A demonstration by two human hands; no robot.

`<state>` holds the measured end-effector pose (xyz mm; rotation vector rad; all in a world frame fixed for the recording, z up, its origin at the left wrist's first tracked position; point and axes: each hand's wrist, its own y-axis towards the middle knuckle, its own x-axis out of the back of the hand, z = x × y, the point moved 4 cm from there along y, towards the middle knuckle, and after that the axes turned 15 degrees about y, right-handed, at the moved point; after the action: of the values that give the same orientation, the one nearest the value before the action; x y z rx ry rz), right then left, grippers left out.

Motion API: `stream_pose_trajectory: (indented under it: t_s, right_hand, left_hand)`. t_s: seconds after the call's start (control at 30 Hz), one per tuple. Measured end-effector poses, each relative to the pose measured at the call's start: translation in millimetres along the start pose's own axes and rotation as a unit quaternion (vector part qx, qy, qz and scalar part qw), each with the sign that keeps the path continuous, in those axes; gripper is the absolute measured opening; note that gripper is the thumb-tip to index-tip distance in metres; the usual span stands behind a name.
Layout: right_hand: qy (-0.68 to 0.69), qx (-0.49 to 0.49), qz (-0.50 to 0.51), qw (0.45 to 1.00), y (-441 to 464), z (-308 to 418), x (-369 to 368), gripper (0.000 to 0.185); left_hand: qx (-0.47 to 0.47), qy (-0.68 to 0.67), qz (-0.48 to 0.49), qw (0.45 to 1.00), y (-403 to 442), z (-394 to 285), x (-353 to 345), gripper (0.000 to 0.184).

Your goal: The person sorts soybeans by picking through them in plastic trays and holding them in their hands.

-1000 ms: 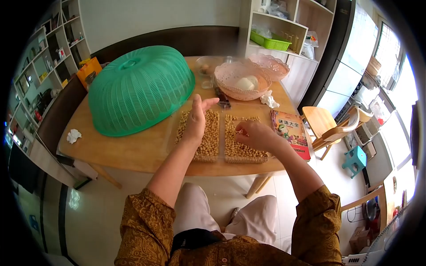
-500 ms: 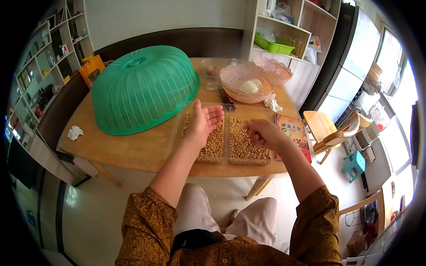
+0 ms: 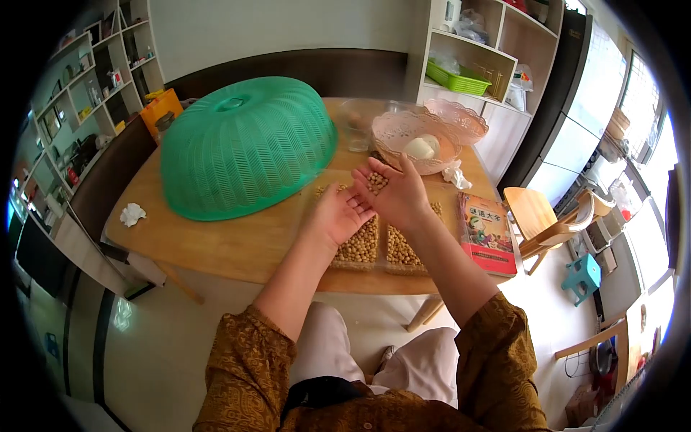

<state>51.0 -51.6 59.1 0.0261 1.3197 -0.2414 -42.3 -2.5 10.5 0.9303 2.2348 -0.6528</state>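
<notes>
My right hand (image 3: 398,196) is palm up with a small heap of yellow beans (image 3: 376,183) in it. Beside it, my left hand (image 3: 340,218) is open, palm up, its fingertips against the edge of my right hand; I see no beans in it. Both hands are above two clear trays of beans. The left tray's beans (image 3: 360,247) and the right tray's beans (image 3: 402,249) show below my hands, while the upper parts of the trays are mostly hidden by my hands.
A large green mesh cover (image 3: 248,147) stands on the left of the wooden table (image 3: 216,248). Behind the trays are pink lace-edged baskets (image 3: 446,155), one holding white items. A red book (image 3: 489,234) lies to the right. Crumpled tissues (image 3: 132,214) and a wooden chair (image 3: 531,213) are also there.
My right hand has left the right tray, turned palm up with beans in it, and moved left and up to meet my left hand. The view has shifted slightly.
</notes>
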Motion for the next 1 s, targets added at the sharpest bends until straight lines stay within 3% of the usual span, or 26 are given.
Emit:
stream_pose_trajectory:
  t_s: [0.17, 0.27, 1.0]
  right_hand:
    - [0.006, 0.002, 0.000, 1.000, 4.6, -8.8, 9.7, 0.059]
    - [-0.050, 0.041, 0.033, 0.997, 2.8, -4.5, 9.7, 0.061]
    - [-0.043, 0.043, 0.051, 0.997, -0.5, -5.6, 5.6, 0.067]
  left_hand:
    - [0.000, 0.007, -0.045, 0.999, -4.8, -1.3, -1.7, 0.057]
    - [0.012, -0.026, -0.003, 1.000, 4.4, 2.6, 4.4, 0.055]
    - [0.005, -0.023, -0.017, 1.000, -8.8, -3.9, -9.0, 0.051]
